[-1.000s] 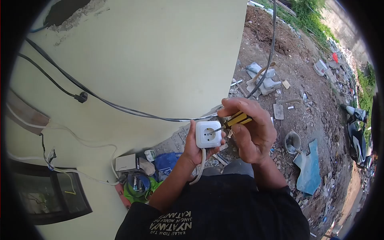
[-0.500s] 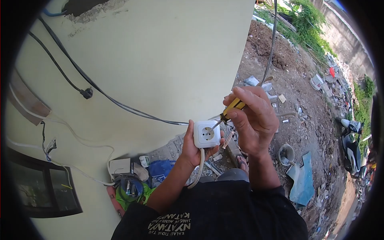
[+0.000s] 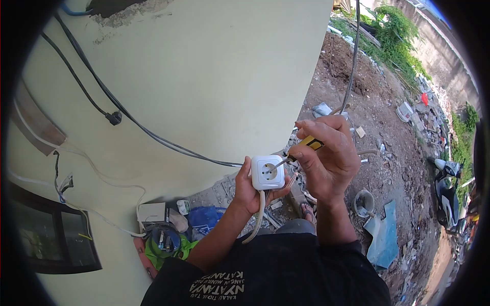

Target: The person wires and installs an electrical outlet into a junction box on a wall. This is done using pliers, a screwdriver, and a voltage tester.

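A square white power socket [image 3: 277,179] with a round recess faces up in my left hand [image 3: 247,191], whose fingers wrap its sides and underside. From its lower edge a pale cable [image 3: 262,209] curves down to my black shirt. My right hand [image 3: 332,158] pinches the yellow and black handle of a screwdriver [image 3: 311,143]. The screwdriver's shaft slants down to the left, its tip at the middle of the socket's recess. Bare copper-coloured wire ends [image 3: 292,179] show just right of the socket, partly behind my fingers.
Dark cables [image 3: 153,139] hang along the pale wall [image 3: 214,76], one ending in a black plug [image 3: 114,118]. Below stand a cardboard box [image 3: 153,212] and a blue bag [image 3: 204,218]. Rubble, a bucket [image 3: 364,202] and a parked motorbike [image 3: 447,194] lie to the right.
My right hand and the screwdriver's handle have shifted slightly right and down, the handle lying flatter. The socket appears a little lower and to the right in view, still in my left hand.
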### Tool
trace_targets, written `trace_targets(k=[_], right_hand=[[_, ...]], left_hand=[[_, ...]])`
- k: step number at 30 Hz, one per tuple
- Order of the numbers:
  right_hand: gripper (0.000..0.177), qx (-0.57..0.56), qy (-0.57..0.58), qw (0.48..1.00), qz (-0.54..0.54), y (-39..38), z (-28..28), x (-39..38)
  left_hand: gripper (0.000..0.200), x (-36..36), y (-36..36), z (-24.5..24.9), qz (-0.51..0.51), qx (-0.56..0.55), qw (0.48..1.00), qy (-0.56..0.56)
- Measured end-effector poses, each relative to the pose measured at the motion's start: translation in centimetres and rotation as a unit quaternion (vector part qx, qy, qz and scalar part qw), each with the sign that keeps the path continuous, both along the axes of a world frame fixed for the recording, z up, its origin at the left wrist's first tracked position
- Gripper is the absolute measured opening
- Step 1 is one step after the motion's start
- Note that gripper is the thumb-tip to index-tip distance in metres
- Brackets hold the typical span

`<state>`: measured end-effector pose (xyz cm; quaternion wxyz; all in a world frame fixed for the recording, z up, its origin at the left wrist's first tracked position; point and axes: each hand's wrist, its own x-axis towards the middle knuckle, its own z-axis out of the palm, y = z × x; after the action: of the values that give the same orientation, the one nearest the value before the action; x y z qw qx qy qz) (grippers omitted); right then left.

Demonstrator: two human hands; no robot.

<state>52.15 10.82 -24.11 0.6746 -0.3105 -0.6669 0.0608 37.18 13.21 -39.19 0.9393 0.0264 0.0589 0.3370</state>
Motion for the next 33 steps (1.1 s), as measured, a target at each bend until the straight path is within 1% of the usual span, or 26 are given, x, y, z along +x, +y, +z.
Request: trace_targets(k=[2, 3, 4, 6, 7, 8, 11, 12, 14, 15, 17, 18, 20, 21, 24, 26, 28, 29, 30, 31, 32, 33], right_hand=[[0.033, -0.056, 0.068, 0.996, 0.028, -0.2, -0.1, -0.6], [0.033, -0.055, 0.068, 0.996, 0.030, -0.1, 0.0, -0.6], [0.033, -0.049, 0.086, 0.993, 0.061, 0.1, 0.0, -0.6], [0.032, -0.017, 0.030, 0.998, 0.057, 0.4, -0.2, 0.3], [0.032, -0.001, 0.003, 0.998, 0.056, 0.6, -0.3, 0.7], [0.029, -0.008, -0.021, 1.000, 0.003, 0.5, -0.7, 0.8], [0.027, -0.024, -0.004, 1.000, -0.018, 0.2, 0.6, -0.5], [0.031, -0.064, 0.115, 0.990, 0.050, -0.1, 1.3, -1.5], [0.035, -0.105, 0.233, 0.960, 0.116, 0.0, 1.4, -1.6], [0.034, -0.048, 0.134, 0.987, 0.073, 0.5, 1.0, -0.8], [0.033, 0.011, 0.032, 0.999, 0.031, 0.6, 0.8, 0.2], [0.031, 0.002, -0.005, 1.000, 0.011, 0.4, 0.7, 0.5], [0.033, -0.011, 0.063, 0.996, 0.063, 0.4, 1.0, -0.3], [0.033, -0.012, 0.062, 0.996, 0.064, 0.3, 1.2, -0.4], [0.031, -0.031, 0.079, 0.990, 0.111, 0.0, 1.4, -0.2], [0.030, -0.008, -0.016, 0.999, 0.029, -0.2, 1.1, 0.4], [0.031, 0.003, -0.063, 0.998, -0.013, -0.5, 1.4, -0.1], [0.029, -0.038, 0.034, 0.998, 0.042, -0.7, 1.9, -0.9], [0.028, -0.059, 0.081, 0.993, 0.069, -0.7, 2.0, -1.0], [0.027, -0.078, 0.130, 0.984, 0.094, -0.6, 2.1, -1.1], [0.027, -0.047, 0.060, 0.993, 0.088, -0.3, 1.9, -0.4], [0.028, -0.032, 0.024, 0.996, 0.084, -0.2, 1.6, 0.1]], left_hand=[[0.077, -0.3, 0.0, -0.8, -0.010, 0.008, 0.999, -0.052], [0.077, -0.3, 0.0, -0.7, -0.008, 0.009, 0.999, -0.052], [0.078, -0.3, 0.0, -0.5, -0.001, 0.008, 0.999, -0.053], [0.079, -0.5, 0.0, -0.5, 0.008, 0.007, 0.999, -0.053], [0.079, -0.6, 0.0, -0.5, 0.004, 0.001, 0.996, -0.087], [0.078, -0.6, 0.1, -0.5, -0.001, -0.004, 0.993, -0.122], [0.079, -0.5, 0.2, -0.8, 0.008, -0.024, 0.993, -0.118], [0.079, -0.4, 0.2, -0.8, 0.009, -0.023, 0.993, -0.118], [0.082, -0.4, 0.0, -0.8, 0.014, -0.029, 0.993, -0.116], [0.082, -0.5, 0.0, -1.0, 0.016, -0.031, 0.993, -0.117], [0.082, -0.6, 0.1, -1.4, 0.018, -0.014, 0.993, -0.114], [0.082, -0.6, 0.1, -1.3, 0.019, -0.016, 0.993, -0.114], [0.080, -0.4, 0.0, -0.9, 0.017, 0.007, 0.995, -0.101], [0.080, -0.4, 0.0, -0.7, 0.018, 0.005, 0.995, -0.102], [0.080, -0.3, -0.1, -0.4, 0.018, 0.008, 0.994, -0.107], [0.080, -0.4, 0.0, -0.3, 0.017, -0.011, 0.990, -0.141], [0.077, -0.3, -0.1, 0.0, 0.022, 0.006, 0.992, -0.126], [0.075, -0.2, -0.1, 0.1, 0.027, 0.023, 0.993, -0.110], [0.075, -0.2, -0.1, 0.2, 0.026, 0.022, 0.993, -0.110], [0.070, -0.1, -0.2, 0.3, 0.035, 0.013, 0.995, -0.089], [0.065, -0.1, -0.3, 0.3, 0.044, 0.003, 0.997, -0.066], [0.065, -0.1, -0.3, 0.5, 0.043, 0.003, 0.997, -0.066]])
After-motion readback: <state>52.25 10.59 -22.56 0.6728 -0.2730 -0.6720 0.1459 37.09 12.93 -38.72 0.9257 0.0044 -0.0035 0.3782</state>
